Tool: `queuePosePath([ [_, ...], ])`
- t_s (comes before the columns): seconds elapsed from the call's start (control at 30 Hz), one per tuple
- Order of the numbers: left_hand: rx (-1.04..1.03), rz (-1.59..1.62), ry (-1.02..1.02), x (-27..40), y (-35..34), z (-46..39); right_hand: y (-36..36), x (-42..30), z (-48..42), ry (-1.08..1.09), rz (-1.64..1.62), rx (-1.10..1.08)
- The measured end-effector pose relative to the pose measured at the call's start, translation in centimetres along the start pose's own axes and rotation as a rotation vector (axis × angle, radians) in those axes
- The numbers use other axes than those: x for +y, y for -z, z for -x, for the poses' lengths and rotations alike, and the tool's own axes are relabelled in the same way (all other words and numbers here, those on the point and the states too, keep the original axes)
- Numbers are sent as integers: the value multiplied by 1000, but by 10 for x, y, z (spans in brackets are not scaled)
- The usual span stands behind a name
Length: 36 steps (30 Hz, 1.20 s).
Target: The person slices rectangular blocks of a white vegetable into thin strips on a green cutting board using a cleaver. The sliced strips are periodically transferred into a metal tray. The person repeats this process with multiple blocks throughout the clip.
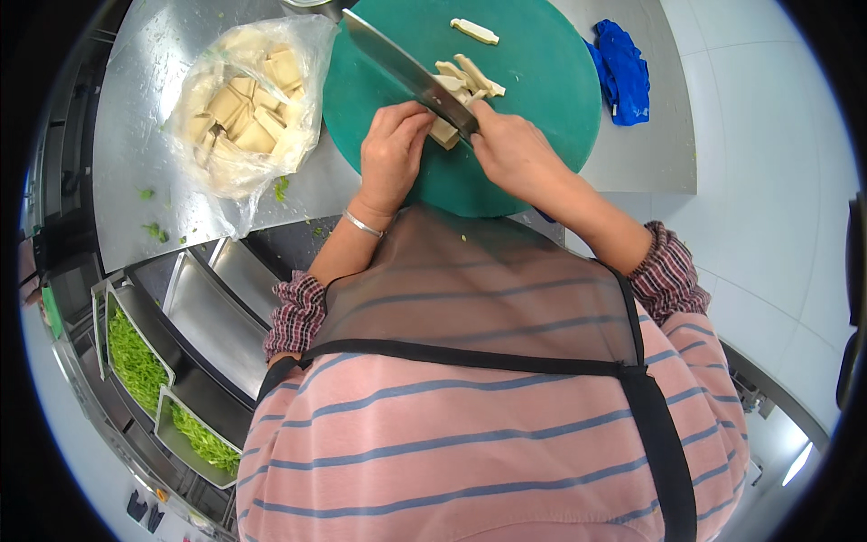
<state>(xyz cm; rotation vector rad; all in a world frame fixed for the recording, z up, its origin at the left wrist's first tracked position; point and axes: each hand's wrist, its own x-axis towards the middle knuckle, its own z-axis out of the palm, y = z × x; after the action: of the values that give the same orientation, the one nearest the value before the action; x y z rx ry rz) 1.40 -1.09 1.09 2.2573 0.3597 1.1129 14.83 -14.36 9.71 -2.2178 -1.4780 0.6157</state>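
On the round green cutting board (542,101), my right hand (513,146) grips the handle of a Chinese cleaver (406,64). Its blade slants away to the upper left, over a pale block of what looks like tofu (443,133). The fingertips of my left hand (396,149) are curled against the left side of that block, close to the blade. Beyond the cleaver lie several cut strips (477,73), partly hidden by the blade. One strip (475,31) sits apart near the board's far side.
An open clear plastic bag (308,129) of pale square pieces stands left of the board. A blue cloth (623,74) lies at the right. Steel trays (210,311) sit lower left, beside pans holding shredded greens (135,359). Green scraps (156,232) dot the steel table (129,176).
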Motion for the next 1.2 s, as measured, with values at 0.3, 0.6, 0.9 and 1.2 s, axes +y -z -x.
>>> queuePosePath([
  [0.3,-3,29,50,-3,2,6,34,-16,10,21,25,-139],
  [0.6,15,-13,-6,-3,2,3,13,-8,5,-42,-83,50],
  [0.9,-16,21,47,-4,0,7,40,-12,21,-61,-15,-175],
  [1.2,-27,-22,22,-4,-3,5,47,-10,16,-49,40,-204],
])
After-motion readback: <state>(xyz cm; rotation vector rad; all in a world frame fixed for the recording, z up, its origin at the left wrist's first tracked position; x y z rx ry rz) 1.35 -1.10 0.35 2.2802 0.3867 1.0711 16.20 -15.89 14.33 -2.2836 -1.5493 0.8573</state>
